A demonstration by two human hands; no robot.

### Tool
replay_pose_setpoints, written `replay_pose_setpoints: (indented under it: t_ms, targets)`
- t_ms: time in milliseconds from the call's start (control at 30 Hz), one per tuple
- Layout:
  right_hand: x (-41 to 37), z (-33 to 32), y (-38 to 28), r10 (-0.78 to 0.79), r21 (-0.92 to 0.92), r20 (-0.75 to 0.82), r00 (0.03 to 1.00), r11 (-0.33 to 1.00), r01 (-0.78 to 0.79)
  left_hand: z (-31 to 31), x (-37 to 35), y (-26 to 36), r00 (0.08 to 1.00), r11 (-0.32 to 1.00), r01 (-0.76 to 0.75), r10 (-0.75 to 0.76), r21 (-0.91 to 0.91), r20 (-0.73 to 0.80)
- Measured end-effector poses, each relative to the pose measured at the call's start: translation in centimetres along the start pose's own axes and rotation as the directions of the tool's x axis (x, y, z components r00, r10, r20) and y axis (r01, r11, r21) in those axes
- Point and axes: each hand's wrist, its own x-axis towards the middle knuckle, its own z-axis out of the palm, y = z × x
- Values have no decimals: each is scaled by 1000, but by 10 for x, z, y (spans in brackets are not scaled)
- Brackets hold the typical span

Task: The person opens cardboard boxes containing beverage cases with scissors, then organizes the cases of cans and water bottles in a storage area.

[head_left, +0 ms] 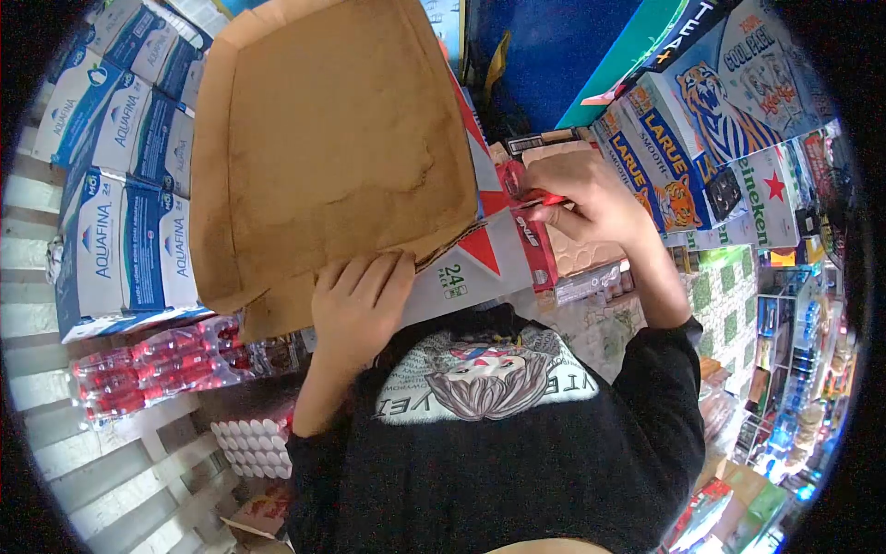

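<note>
A large carton faces me, its plain brown cardboard side (341,138) marked by a wavy stain and a torn lower edge. Its white printed side (461,282) shows red triangles and a green "24 PACK". My left hand (365,305) grips the carton's lower edge, fingers bent over the brown cardboard and thumb hidden. At the carton's right corner, my right hand (591,198) is closed in a pinch on a narrow red piece (546,199); I cannot tell whether it is carton or a tool. A red printed panel (533,245) lies just below those fingers.
Blue and white Aquafina cases (120,212) are stacked at left, above wrapped red bottles (157,365). Larue beer cartons (660,166) and a Heineken carton (761,198) stand at right. Egg trays (251,446) sit low on the left; shelved goods (798,397) line the far right.
</note>
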Motion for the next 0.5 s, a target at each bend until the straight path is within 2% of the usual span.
replay_pose_setpoints:
  t_ms: [167, 400, 500]
  targets:
    - [2, 14, 9, -61, -57, -43, 997, 997, 59, 0, -8, -5, 999, 999, -23, 24, -24, 38]
    - [-2, 30, 13, -21, -21, -33, 999, 1000, 20, 1, -8, -5, 999, 999, -36, 36, -21, -7]
    - [-4, 29, 12, -35, -78, -28, 999, 996, 33, 1, -7, -4, 1000, 1000, -22, 21, -18, -10]
